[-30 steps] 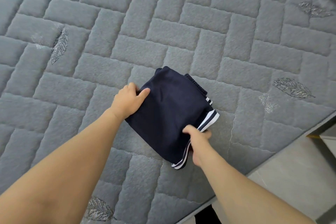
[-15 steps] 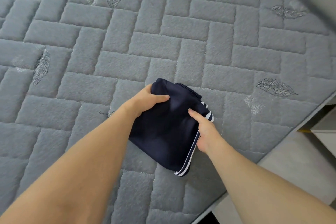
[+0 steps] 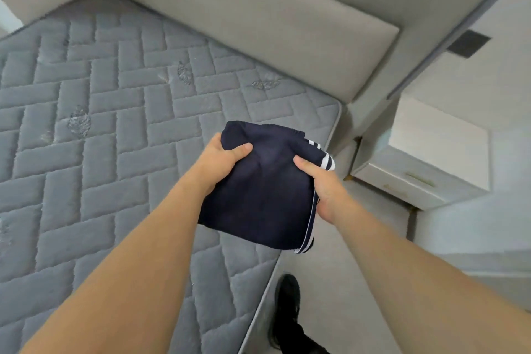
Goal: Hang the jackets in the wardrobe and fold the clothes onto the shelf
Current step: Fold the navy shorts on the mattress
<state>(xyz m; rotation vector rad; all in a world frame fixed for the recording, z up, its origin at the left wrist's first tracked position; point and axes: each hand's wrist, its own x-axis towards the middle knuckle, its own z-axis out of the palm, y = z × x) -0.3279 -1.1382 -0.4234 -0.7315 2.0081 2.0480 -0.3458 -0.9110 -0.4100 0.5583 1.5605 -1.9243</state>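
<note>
navy folded garment (image 3: 258, 190), gripped by both hands, left hand (image 3: 221, 161) and right hand (image 3: 321, 184), looks lifted off the bed (image 3: 100, 138); next, carry it to the unseen shelf.

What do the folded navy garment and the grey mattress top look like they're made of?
Folded navy garment: soft matte knit, probably cotton jersey; it creases under both hands, with white stripe trim. Grey mattress top: quilted, fuzzy fabric with stitched brick channels, likely a polyester knit.
</note>
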